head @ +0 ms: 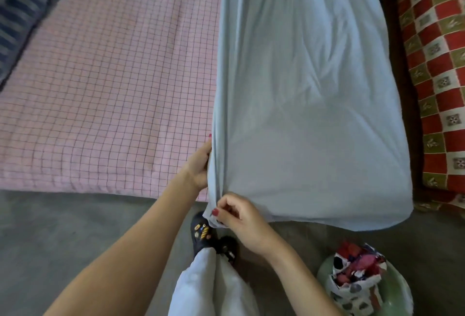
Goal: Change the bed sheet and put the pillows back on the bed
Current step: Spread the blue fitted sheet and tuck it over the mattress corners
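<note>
A pale blue sheet [302, 76] lies partly spread over the right part of a mattress covered in pink checked fabric [105, 84]. Its left edge is bunched into folds. My left hand [200, 164] grips that bunched edge from the left, above the mattress's near side. My right hand [239, 217] pinches the sheet's near left corner, just off the mattress edge. A dark striped pillow [17, 21] lies blurred at the far left of the mattress.
A red, white and olive checked cloth [437, 64] covers something to the right of the bed. A green basin [392, 293] with crumpled patterned cloth [357, 280] stands on the grey floor [75, 235] at lower right. My dark shoes [203, 232] stand by the bed.
</note>
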